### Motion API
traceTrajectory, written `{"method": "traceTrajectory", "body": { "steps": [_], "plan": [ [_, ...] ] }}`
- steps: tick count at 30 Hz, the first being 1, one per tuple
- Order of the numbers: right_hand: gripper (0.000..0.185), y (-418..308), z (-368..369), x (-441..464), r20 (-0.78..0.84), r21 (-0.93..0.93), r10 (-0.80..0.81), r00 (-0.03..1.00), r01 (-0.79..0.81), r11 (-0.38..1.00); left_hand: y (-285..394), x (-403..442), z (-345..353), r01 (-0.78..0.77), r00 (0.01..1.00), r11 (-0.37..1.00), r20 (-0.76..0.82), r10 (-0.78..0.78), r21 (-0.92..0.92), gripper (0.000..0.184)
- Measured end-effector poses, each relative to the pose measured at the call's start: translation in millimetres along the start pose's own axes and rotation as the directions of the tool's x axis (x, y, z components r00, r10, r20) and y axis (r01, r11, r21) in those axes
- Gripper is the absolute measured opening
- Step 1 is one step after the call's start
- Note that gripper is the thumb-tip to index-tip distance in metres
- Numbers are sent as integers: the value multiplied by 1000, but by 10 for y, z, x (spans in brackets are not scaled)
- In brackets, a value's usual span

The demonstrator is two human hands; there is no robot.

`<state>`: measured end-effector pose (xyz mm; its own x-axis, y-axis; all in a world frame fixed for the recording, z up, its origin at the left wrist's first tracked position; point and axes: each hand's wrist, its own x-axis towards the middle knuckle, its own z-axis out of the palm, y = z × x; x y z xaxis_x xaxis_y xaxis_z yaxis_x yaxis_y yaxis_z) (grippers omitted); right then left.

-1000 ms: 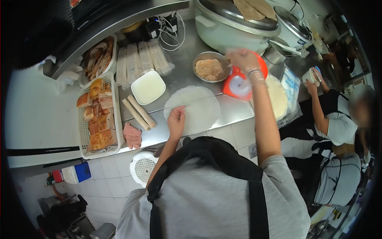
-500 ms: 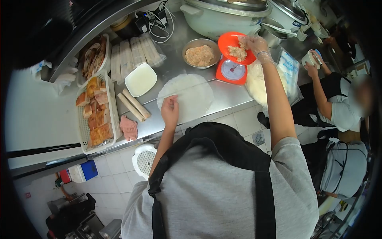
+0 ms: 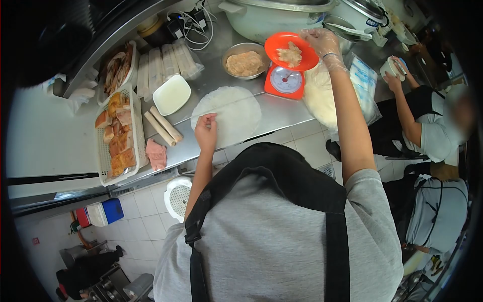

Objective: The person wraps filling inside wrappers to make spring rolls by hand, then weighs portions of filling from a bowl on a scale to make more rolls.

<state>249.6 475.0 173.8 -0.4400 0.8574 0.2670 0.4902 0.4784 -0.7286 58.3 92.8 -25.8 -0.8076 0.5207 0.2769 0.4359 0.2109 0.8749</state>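
My right hand, in a clear plastic glove, is at the right rim of the orange-red plate on a kitchen scale. Its fingers are curled, and what they hold, if anything, is hidden. A clump of pale filling lies on the plate. Bare, my left hand rests over the left part of a thin round translucent wrapper, fingers bent together; I cannot tell if they grip its edge. A metal bowl of the same-looking filling stands left of the scale.
Left on the counter are a white dish, two pale rolls, pink meat, bagged rolls and a basket of browned pieces. A bag of pale food lies right. A co-worker holds a tub.
My right hand has lifted off the filling toward the plate's right rim, and the filling looks more gathered. My left hand stays near the wrapper's left part. The view has shifted slightly.
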Motion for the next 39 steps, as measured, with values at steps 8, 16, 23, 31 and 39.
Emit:
{"method": "traceTrajectory", "body": {
  "steps": [8,16,23,31,39],
  "plan": [
    [30,137,-17,4,21,53,-61,998,60,997,-67,-15,10,-24,1000,1000,7,24,5,16],
    [24,-683,726,-517,213,122,-349,913,329,936,58,-29,0,4,1000,999,-22,-3,33,14],
    [34,-866,1556,-588,597,-448,-216,772,545,708,219,-38,-19,10,999,995,-37,-7,101,13],
    [35,-628,2005,-217,727,-663,280,627,536,522,259,-47,-53,58,998,996,-10,-58,73,13],
    [32,-979,1724,-260,638,-592,113,762,391,704,231,-37,-40,17,1000,997,-10,-16,80,12]
  ]
}}
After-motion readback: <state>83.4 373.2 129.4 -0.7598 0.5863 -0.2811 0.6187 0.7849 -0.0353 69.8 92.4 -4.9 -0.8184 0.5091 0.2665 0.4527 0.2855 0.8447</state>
